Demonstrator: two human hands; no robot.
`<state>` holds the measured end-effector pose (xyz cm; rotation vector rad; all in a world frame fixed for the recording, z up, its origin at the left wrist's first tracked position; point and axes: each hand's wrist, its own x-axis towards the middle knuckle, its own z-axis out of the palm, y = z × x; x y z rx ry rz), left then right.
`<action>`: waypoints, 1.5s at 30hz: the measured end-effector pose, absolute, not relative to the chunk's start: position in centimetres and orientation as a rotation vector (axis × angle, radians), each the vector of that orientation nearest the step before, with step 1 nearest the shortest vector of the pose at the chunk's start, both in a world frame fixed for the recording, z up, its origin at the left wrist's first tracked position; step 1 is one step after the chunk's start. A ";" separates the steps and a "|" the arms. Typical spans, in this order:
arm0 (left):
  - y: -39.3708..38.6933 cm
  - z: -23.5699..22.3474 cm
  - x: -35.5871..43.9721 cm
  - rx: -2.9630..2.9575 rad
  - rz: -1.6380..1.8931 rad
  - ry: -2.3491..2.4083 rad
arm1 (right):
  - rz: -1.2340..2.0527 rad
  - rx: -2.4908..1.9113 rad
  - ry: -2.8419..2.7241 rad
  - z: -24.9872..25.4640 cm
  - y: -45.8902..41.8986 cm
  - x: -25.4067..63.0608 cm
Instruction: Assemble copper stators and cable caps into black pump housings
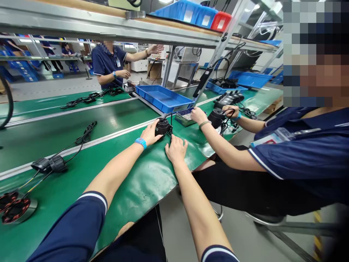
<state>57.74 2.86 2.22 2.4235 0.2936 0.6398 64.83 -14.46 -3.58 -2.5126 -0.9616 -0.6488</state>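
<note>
A round black ribbed motor housing (pixel 163 126) with a black cable stands on the green work surface ahead of me. My left hand (pixel 149 134), with a blue wristband, grips its left side, thumb in front and fingers behind. Just right of and below the housing is my right hand (pixel 176 150), palm down, its fingers a little apart near the cable. I cannot tell whether it touches the cable. Farther left lie two black caps (pixel 50 164) on cables and copper-wound metal rings (pixel 20 211).
An empty-looking blue tray (pixel 163 98) lies beyond the housing. To its right is a small box of fine parts (pixel 185 117). A co-worker's hands (pixel 200 117) work close by on the right, at another black housing (pixel 217 117). A metal shelf (pixel 109 23) with bins crosses overhead.
</note>
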 end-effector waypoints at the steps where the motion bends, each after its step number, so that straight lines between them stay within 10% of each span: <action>1: 2.8 2.4 57.6 2.430 0.630 0.302 | -0.660 -2.513 -0.966 -3.6 -14.5 64.8; 12: 1.7 3.6 54.3 2.459 0.482 0.355 | -0.835 -2.443 -1.064 -3.4 -14.6 65.1; 21: -4.1 0.5 29.3 2.727 0.218 0.147 | -0.951 -1.875 -1.777 -2.4 -13.3 61.0; 29: 1.9 0.1 9.6 2.643 0.792 1.606 | -0.480 -1.749 -2.223 -0.5 4.1 49.0; 36: 5.2 0.8 6.6 2.552 0.467 1.651 | -0.177 -1.652 -2.561 0.7 20.0 38.1; 45: 6.9 0.7 5.6 2.615 0.435 1.491 | -0.266 -1.724 -2.618 1.4 14.1 42.0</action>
